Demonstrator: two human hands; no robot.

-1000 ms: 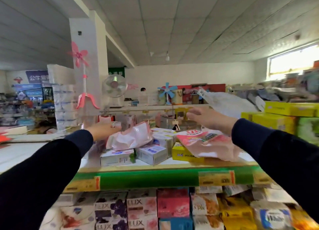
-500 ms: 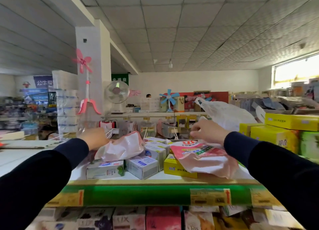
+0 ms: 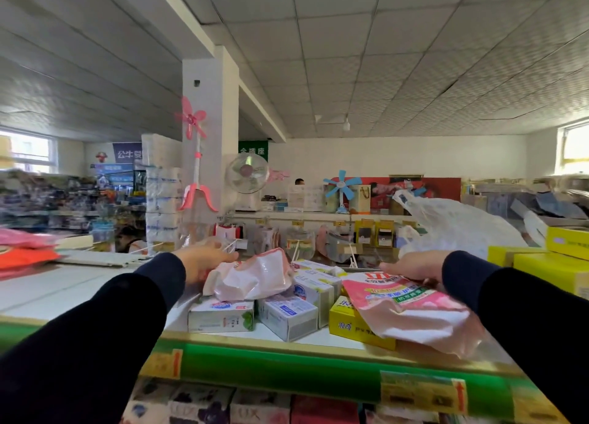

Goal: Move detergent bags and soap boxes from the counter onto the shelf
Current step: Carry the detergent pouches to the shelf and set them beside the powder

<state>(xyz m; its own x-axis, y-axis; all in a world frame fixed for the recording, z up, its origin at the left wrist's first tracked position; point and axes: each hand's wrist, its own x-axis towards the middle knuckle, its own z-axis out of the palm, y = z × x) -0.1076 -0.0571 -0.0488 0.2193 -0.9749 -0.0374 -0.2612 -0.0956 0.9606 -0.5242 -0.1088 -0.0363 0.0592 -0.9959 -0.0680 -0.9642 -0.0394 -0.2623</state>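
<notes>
Soap boxes [image 3: 287, 315] crowding shelf [image 3: 280, 363]

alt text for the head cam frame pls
Two dark-sleeved arms reach over a shop shelf top: the left hand holds a crumpled pink bag above white soap boxes, the right hand rests on a pink detergent bag overlapping a yellow box.

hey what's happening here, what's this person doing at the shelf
A person is stocking a shop shelf top. Their left hand is at the back edge of a crumpled pink detergent bag lying on white soap boxes. Their right hand rests on a larger pink detergent bag that lies over a yellow box and overhangs the shelf edge.
</notes>
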